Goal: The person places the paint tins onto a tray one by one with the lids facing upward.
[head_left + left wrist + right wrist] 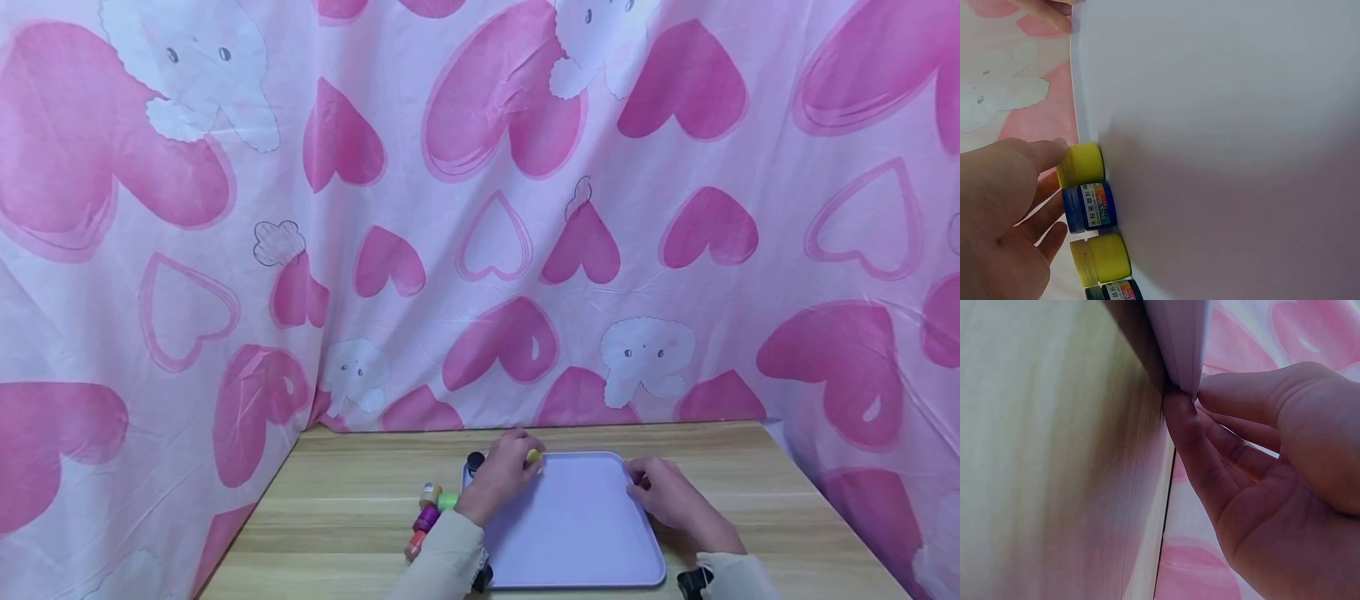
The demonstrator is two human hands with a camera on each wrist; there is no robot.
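Observation:
A pale lilac tray (573,525) lies on the wooden table. My left hand (501,477) is over its far left corner, with thumb and fingers about a small yellow paint jar (1085,164). Beside that jar, the left wrist view shows a labelled blue paint jar (1090,207), a second yellow paint jar (1102,259) and part of a dark jar (1115,290), lined up along the tray's edge. My right hand (1260,456) pinches the tray's right rim (1186,350) between thumb and index finger; in the head view the right hand (671,498) is near the far right corner.
Left of the tray lie a tan-and-white jar (431,494), a green jar (447,501), a purple jar (426,518) and a red jar (413,545). A dark-topped jar (475,463) is at the tray's far left corner. A pink heart-patterned curtain (450,325) hangs behind the table (337,500).

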